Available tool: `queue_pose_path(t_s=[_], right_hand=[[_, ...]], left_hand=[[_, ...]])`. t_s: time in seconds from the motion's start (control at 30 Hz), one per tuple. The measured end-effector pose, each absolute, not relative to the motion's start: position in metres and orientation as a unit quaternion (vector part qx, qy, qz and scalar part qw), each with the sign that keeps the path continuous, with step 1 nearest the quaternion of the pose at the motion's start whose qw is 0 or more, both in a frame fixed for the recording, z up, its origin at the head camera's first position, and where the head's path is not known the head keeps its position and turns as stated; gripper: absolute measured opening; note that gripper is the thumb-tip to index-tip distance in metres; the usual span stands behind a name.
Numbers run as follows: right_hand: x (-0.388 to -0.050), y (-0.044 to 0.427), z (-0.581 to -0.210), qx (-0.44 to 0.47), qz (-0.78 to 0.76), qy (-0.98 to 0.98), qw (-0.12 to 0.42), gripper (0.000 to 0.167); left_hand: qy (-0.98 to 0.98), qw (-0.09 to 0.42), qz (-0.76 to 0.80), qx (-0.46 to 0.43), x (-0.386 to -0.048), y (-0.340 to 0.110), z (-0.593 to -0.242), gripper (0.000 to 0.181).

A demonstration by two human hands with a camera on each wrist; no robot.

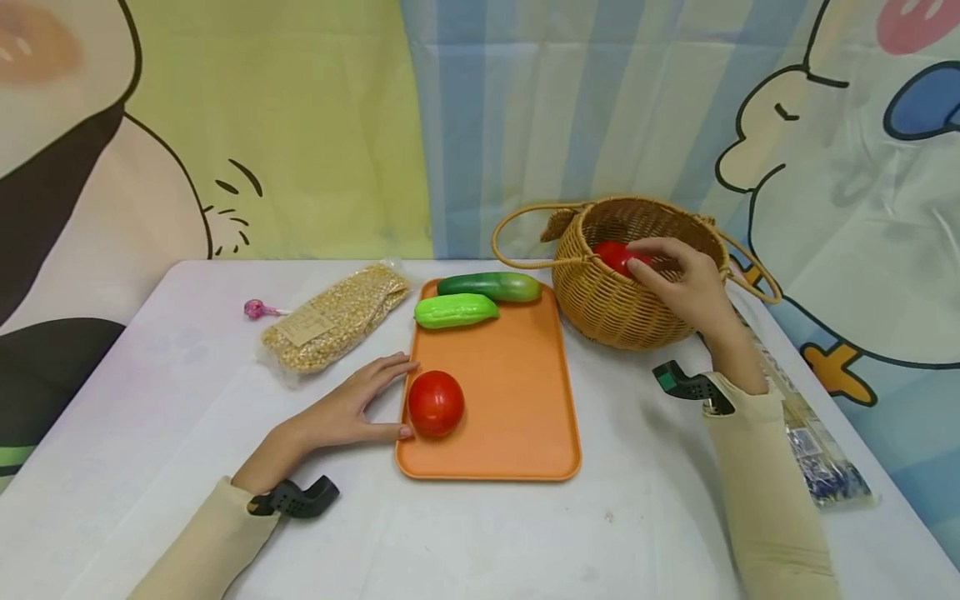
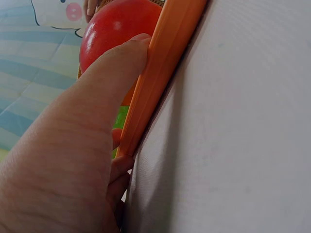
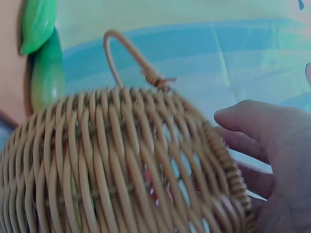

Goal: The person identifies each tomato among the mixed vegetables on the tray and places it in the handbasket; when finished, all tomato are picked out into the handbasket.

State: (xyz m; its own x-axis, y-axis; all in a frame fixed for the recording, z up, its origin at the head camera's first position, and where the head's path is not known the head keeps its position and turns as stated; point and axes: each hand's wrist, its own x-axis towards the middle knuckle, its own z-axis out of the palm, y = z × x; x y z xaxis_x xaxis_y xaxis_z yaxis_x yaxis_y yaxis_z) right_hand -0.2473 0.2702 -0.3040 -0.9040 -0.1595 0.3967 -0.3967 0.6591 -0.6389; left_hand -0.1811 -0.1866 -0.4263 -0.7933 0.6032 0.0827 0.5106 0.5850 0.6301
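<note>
My left hand (image 1: 348, 408) rests at the left edge of the orange tray (image 1: 510, 392), thumb and fingers spread along its rim. Close beside the thumb a red tomato (image 1: 436, 403) sits on the tray; it also shows in the left wrist view. Two green vegetables lie at the tray's far end: a light green cucumber-like one (image 1: 456, 311) and a darker one (image 1: 491, 287). At the mouth of the wicker basket (image 1: 626, 304), my right hand (image 1: 686, 283) holds a glossy red round thing (image 1: 613, 255) between thumb and fingers. The basket wall hides that thing in the right wrist view.
A bag of yellow kernels (image 1: 337, 317) lies left of the tray, with a pink-wrapped lollipop (image 1: 258, 309) beyond it. The basket's handles (image 1: 517, 221) stick out sideways. A flat plastic-wrapped packet (image 1: 813, 450) lies partly under the right forearm.
</note>
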Motion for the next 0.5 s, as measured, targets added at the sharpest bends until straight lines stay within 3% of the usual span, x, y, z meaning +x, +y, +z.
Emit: queue_pose_path(t_s=[0.33,0.5], right_hand=[[-0.239,0.256,-0.308,0.196,0.448,-0.839,0.241,0.026],[-0.236,0.249,-0.310,0.207,0.475,-0.820,0.245,0.025]], left_hand=[[0.887,0.074,0.331,0.315,-0.182,-0.186,-0.426,0.087],[0.887,0.075,0.330,0.315,-0.181,-0.187,-0.426,0.086]])
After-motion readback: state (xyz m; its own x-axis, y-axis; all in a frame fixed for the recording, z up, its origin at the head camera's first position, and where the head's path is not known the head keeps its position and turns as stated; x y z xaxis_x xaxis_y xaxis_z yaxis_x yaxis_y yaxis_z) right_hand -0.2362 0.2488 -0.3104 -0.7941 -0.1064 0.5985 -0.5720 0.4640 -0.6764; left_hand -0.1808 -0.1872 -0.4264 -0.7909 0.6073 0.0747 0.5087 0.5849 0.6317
